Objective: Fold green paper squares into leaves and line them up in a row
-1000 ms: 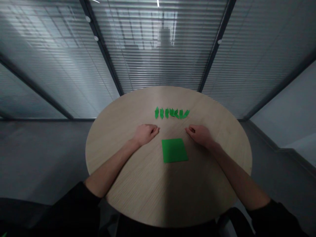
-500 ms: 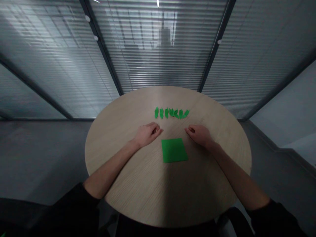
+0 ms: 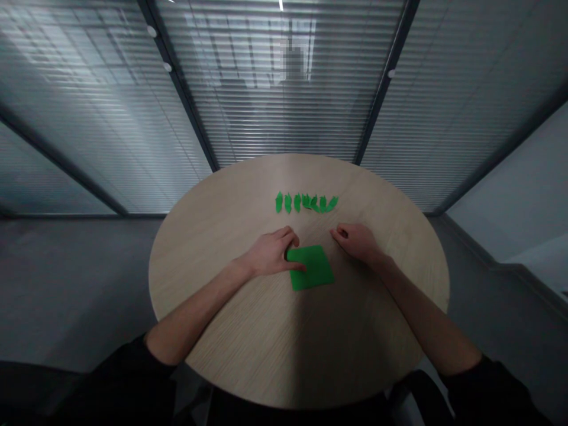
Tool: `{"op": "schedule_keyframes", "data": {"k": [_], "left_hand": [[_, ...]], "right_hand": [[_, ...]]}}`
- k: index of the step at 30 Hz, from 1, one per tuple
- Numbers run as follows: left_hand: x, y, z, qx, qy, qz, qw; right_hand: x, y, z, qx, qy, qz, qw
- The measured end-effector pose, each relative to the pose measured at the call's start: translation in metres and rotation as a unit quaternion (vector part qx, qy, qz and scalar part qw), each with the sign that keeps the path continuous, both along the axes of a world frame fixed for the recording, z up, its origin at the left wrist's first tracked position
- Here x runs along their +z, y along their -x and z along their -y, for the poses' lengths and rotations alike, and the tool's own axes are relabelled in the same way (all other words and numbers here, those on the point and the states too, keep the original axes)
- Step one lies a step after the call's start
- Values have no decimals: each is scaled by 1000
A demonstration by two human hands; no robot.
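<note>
I find the green sheet (image 3: 316,266) lying flat. The left hand (image 3: 270,253), thumb and fingers apart, straddles its far-left corner, apparently for grip. To its right, the right hand (image 3: 357,241) rests, fingers curled together. The green pieces (image 3: 306,202) lie beyond it, likely for clearance.

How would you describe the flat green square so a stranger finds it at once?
On the rounded, pale wood-grain table, find the left hand. It overlaps one edge of the flat green square, far larger than the small green pieces lined up beyond.
</note>
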State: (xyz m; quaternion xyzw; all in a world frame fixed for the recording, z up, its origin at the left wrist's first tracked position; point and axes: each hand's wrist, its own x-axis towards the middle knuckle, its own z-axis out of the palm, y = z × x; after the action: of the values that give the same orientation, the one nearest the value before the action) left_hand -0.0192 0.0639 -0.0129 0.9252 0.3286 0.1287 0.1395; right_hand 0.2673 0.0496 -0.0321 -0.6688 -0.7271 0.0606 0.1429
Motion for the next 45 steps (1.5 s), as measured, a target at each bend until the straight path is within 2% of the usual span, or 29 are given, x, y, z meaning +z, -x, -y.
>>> {"op": "schedule_keyframes", "data": {"k": [12,16,21,25,29,31,34,36,40,45], "left_hand": [[-14,4,-13,7,65,101,993],[-13,-1,-8,27,122,139,982],[-17,-5,-6,40,196,205,958],[-19,-7,-6,52,202,240,948],[-15,-11,-2,59,239,277,929],[-15,-13,0,70,284,324,900],[-16,-17,-1,97,356,398,840],[-18,-18,-3,114,382,409,821],[-21,-17,-5,100,413,355,833],[-18,-13,-4,93,397,332,851]], "right_hand": [[0,0,1,-1,-6,-35,999],[1,7,3,15,-15,-82,996],[3,28,12,73,-18,-183,980],[5,38,21,110,11,-253,961],[3,41,24,119,86,-395,907],[2,43,23,103,104,-450,881],[1,45,21,66,109,-513,849],[0,45,20,39,104,-547,830],[-1,44,21,7,99,-601,793],[-1,45,24,15,118,-592,797]]}}
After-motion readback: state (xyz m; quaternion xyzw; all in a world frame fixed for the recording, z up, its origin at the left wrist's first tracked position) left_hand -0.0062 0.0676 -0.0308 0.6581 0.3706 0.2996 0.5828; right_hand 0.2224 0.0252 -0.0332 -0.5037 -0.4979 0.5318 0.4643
